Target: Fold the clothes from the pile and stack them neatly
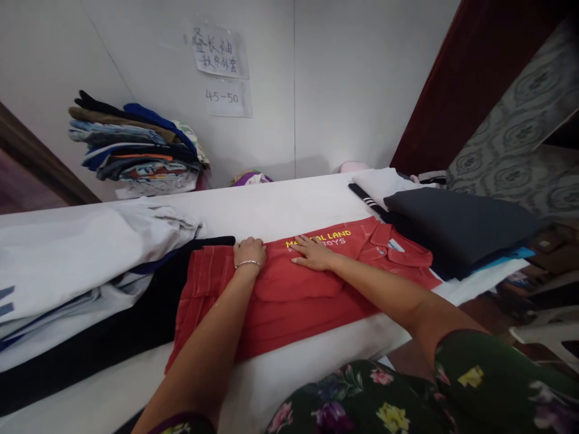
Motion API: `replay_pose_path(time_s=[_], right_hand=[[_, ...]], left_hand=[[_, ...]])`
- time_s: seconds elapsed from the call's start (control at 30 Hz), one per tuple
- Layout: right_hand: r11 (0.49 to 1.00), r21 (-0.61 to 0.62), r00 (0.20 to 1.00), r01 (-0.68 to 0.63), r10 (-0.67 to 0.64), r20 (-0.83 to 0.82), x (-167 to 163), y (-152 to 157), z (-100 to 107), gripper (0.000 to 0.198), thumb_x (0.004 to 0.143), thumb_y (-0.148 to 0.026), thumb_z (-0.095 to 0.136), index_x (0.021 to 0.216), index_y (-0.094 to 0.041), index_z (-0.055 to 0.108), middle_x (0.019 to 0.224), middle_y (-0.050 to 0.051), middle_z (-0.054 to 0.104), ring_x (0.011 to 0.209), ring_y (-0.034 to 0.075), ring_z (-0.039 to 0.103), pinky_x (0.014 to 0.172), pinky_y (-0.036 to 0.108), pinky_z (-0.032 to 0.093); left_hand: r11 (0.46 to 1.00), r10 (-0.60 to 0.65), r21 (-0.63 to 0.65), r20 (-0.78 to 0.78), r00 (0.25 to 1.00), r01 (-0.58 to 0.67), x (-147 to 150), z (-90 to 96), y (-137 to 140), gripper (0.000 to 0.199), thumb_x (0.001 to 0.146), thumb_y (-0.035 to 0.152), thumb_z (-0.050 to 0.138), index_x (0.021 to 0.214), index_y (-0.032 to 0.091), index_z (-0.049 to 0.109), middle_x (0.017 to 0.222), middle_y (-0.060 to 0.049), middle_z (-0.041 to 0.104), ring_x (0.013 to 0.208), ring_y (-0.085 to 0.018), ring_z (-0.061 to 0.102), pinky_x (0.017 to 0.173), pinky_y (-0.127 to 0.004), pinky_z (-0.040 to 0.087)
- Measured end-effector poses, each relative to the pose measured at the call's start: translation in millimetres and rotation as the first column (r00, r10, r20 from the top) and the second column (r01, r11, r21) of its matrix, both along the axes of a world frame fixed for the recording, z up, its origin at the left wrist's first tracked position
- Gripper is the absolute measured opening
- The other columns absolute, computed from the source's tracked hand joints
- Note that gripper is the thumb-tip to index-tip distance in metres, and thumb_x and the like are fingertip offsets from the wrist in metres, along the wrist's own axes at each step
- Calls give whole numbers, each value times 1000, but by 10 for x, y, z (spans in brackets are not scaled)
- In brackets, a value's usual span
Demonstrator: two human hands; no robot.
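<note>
A red collared shirt (294, 283) lies across the white table, its collar to the right and yellow and white lettering along its far side. My left hand (250, 253), with a bracelet at the wrist, is closed on the shirt's far edge near the left end; its fingertips are hidden. Farther right, my right hand (313, 253) rests flat on the shirt with fingers spread, covering part of the lettering. The shirt's left end overlaps a black garment (131, 313).
White and grey garments (81, 253) are heaped at the left. To the right sits a pile with a dark grey folded garment (456, 217) on top. A tall stack of folded clothes (140, 144) stands behind the table (280, 199), near wall notes (221, 54).
</note>
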State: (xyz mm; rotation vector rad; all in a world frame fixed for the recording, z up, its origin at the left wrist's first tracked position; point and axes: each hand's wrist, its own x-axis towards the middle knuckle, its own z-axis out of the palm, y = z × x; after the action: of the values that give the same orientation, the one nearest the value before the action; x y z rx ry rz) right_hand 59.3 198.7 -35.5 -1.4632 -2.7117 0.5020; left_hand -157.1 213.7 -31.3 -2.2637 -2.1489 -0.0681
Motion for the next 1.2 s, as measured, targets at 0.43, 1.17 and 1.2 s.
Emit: replay_pose_path(time_s=[0.43,1.17,1.2], right_hand=[[892,90,895,442,-446,20,1648,156,-166,57,95,-52,26,144,-26,33,155,7,19,143,22,11,113,50,7],[922,187,939,339,-343,-8,1023,-519,-117,54,96,-47,26,142,-23,39,150,7,34,140,22,25,113,48,13],[924,178,940,337,-340,-15,1044,-529,-102,53,96,-47,26,142,-23,38,150,7,34,140,21,25,113,48,13]], left_hand=[[1000,-27,16,-8,1000,27,-26,-32,28,38,88,34,35,104,21,67,110,-13,64,103,-27,56,87,-41,38],[1000,-25,17,-24,999,25,-17,-3,25,44,89,36,30,105,19,67,114,-14,63,106,-29,56,88,-41,39],[1000,-24,16,-21,999,24,-16,1,24,44,89,36,30,106,19,67,114,-14,63,107,-29,56,88,-41,39]])
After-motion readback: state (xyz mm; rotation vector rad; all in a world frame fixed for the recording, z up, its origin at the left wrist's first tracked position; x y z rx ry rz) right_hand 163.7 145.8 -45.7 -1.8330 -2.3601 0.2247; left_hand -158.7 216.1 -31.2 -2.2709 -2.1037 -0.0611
